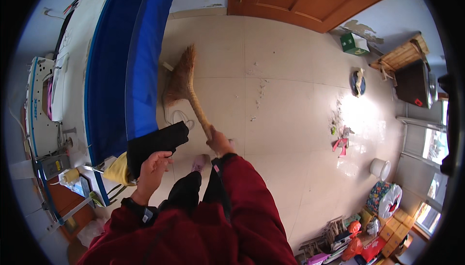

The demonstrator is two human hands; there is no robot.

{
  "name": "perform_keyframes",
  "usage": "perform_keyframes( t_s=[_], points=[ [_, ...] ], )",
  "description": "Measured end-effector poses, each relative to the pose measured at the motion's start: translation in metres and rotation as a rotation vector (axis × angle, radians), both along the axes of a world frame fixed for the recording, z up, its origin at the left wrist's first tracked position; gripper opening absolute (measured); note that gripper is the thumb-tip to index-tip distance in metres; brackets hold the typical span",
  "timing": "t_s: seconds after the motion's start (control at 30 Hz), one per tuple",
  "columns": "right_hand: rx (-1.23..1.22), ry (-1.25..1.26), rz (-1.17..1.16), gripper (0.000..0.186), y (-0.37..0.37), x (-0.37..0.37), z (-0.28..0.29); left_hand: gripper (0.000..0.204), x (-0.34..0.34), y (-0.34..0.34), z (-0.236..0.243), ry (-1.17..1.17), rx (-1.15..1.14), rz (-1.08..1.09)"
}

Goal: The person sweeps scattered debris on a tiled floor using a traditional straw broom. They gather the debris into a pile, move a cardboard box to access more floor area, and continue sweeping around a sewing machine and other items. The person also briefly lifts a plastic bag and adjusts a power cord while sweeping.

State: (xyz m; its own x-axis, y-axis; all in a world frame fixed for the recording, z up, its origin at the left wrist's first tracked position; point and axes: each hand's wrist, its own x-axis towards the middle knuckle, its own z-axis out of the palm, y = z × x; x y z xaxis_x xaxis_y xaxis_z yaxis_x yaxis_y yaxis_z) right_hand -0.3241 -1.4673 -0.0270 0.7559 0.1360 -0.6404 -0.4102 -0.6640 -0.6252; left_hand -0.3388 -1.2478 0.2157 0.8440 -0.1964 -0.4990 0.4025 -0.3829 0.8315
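Note:
My right hand (220, 142) is wrapped round the handle of a straw broom (196, 105). The broom's brown bristles spread against the tiled floor (286, 105), close beside the blue fabric (145, 57) that hangs from the sewing table. On the left, my left hand (151, 173) has its fingers loosely bent and apart, with nothing visible in them. It is at the lower edge of a black cloth (157, 144) draped over the table's near corner; whether the fingertips touch the cloth I cannot tell. Small white scraps (261, 88) lie on the floor right of the broom.
A white sewing machine (43, 90) stands at far left. A pale cable (179, 117) lies by the broom. To the right are a dirt pile with a pink piece (342, 146), a white bucket (380, 169), a blue round container (358, 83) and a green box (354, 45). Bags and boxes crowd the lower right.

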Motion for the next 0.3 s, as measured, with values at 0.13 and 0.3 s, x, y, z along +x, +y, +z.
perform_keyframes(
  t_s=[0.13, 0.3],
  points=[
    [0.015, 0.011, -0.044, 0.073, -0.043, 0.013, -0.029, 0.024, 0.001, -0.023, -0.018, 0.077, -0.013, 0.003],
    [0.103, 0.089, -0.393, 0.085, -0.102, -0.056, -0.038, 0.024, 0.024, -0.064, -0.044, 0.260, -0.147, -0.080]
  ],
)
